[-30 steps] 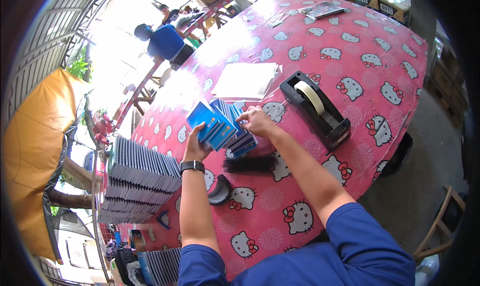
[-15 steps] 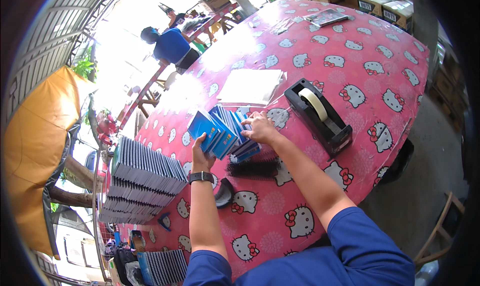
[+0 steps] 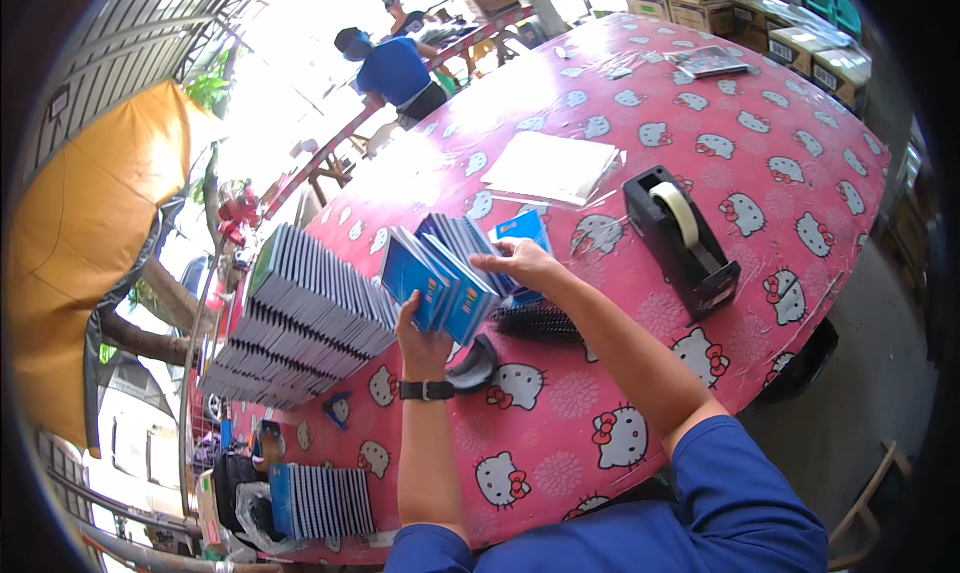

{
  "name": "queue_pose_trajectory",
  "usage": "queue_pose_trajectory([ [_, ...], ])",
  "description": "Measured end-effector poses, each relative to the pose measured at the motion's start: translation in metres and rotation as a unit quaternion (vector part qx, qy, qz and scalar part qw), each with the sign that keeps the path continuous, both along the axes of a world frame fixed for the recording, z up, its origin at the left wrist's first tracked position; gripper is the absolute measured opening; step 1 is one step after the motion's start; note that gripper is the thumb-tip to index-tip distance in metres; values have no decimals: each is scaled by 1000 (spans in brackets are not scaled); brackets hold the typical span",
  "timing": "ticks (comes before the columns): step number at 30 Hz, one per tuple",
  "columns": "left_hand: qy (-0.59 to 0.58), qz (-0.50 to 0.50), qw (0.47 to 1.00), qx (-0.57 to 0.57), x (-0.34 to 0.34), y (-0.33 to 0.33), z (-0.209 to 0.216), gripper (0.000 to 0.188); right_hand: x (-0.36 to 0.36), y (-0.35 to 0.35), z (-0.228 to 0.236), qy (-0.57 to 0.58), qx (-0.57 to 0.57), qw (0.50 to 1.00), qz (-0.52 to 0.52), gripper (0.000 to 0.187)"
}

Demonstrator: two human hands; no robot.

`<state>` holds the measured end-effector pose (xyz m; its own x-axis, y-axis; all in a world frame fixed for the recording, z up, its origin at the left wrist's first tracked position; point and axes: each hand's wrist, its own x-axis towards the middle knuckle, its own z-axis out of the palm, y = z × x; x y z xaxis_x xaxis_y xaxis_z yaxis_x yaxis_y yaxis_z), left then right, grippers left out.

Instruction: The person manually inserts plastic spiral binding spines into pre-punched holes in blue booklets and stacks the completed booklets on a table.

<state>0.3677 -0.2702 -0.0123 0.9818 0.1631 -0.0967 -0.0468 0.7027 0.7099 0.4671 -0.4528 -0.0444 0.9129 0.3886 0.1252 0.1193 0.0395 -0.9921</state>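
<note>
Blue booklets point(image 3: 440, 283) sit fanned in a small bundle at the middle of the frame, above the pink cartoon-cat tablecloth point(image 3: 800, 163). At the far left, a large slanted stack of booklets point(image 3: 300, 323) leans across the table edge, and a smaller stack point(image 3: 320, 501) lies at the lower left. Just right of the big stack, the left hand point(image 3: 422, 338), with a black watch on its wrist, is clamped around the bundle from below. The right hand point(image 3: 520, 263) rests on the bundle's right side, fingers curled against the covers. Below it lie black spiral bindings point(image 3: 535, 321). Further right stands a black tape dispenser point(image 3: 680, 238), and above it, toward the upper middle, a sheaf of white sheets point(image 3: 560, 165). A person in a blue shirt point(image 3: 395, 70) bends at the upper left of the frame.
</note>
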Motion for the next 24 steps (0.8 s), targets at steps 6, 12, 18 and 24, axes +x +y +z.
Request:
queue_pose_trajectory([
  [6,-4,23,999,-22,-73,14,-4,41,-37,26,9,121,52,978,159,67],
  [12,-10,24,998,-59,-118,43,-15,43,-80,50,10,180,125,947,235,41],
  [18,43,50,997,-31,-141,64,-19,37,-94,58,6,196,118,952,206,32],
  [24,51,122,991,-17,-150,99,-18,35,-87,50,2,154,98,976,119,26],
])
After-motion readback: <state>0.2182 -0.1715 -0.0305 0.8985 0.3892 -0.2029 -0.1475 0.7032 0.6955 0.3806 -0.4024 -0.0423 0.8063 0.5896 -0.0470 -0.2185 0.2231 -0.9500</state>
